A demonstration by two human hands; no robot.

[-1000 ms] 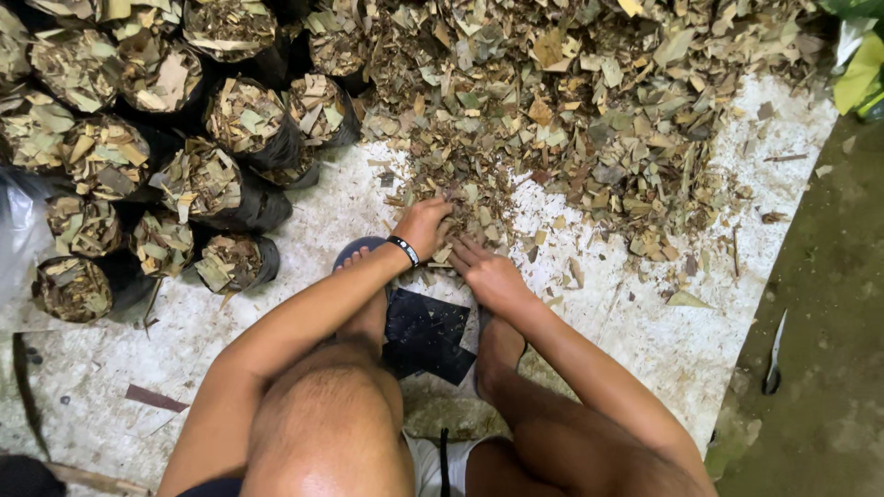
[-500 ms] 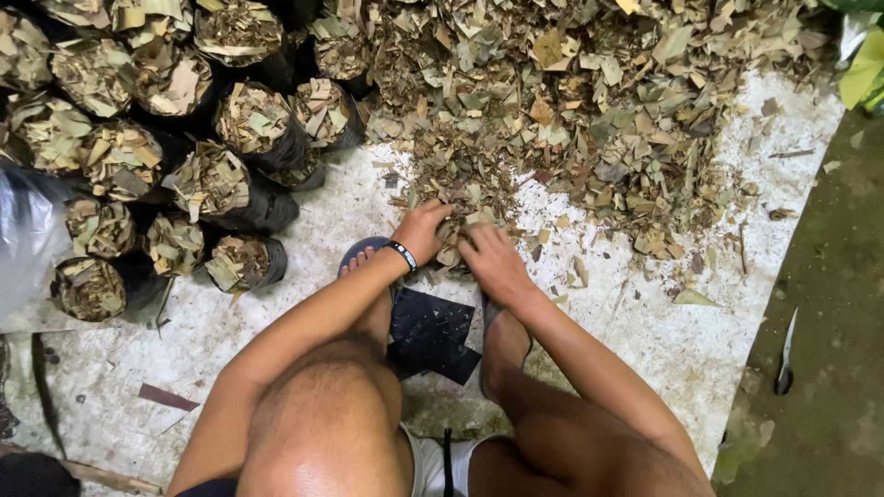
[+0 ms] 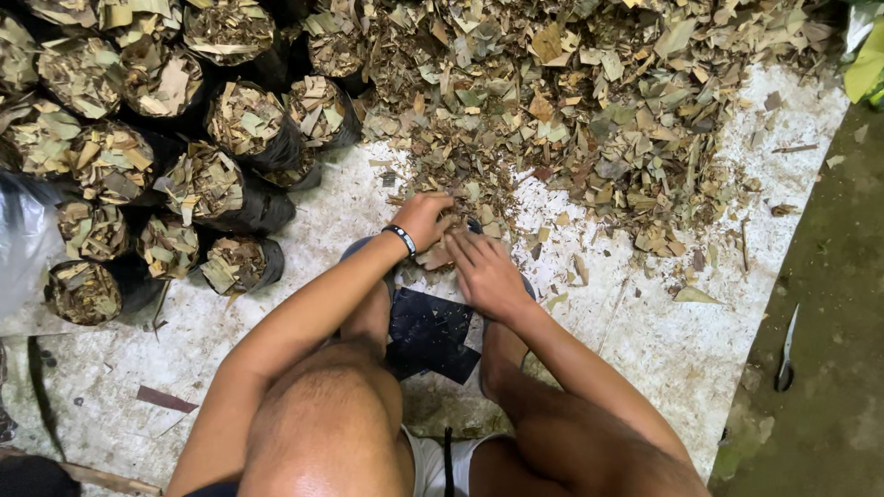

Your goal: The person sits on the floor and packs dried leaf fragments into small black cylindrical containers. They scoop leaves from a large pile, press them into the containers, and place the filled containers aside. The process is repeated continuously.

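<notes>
**Operator:** Entry one. I log the left hand (image 3: 422, 219), with a dark wristband (image 3: 401, 239), at the near edge of the dry chopped-leaf pile (image 3: 571, 101). Its fingers are curled down into the litter; I cannot tell whether they pinch any piece.

**Reviewer:** And the other?

**Operator:** Entry two. Right hand (image 3: 485, 271), palm down just beside the left, fingers pressed together and flat over a small heap of leaf scraps (image 3: 433, 256). That heap lies between the two hands, at the pile's near margin, on the white ground sheet (image 3: 645, 331).

**Reviewer:** Surroundings?

**Operator:** Entry three. Black grow bags (image 3: 235, 198) packed with leaf pieces, standing in rows at far left. A flat black empty bag (image 3: 428, 336) lies between the knees, near side. A knife-like blade (image 3: 785, 354) rests on the dirt at right, well apart.

**Reviewer:** Risks?

**Operator:** My judgement: with flat fingers a loose scoop could shed scraps over the sheet. Stiff stalks in the litter could prick a palm. The empty bag, lying limp, may fold shut under a knee.
</notes>
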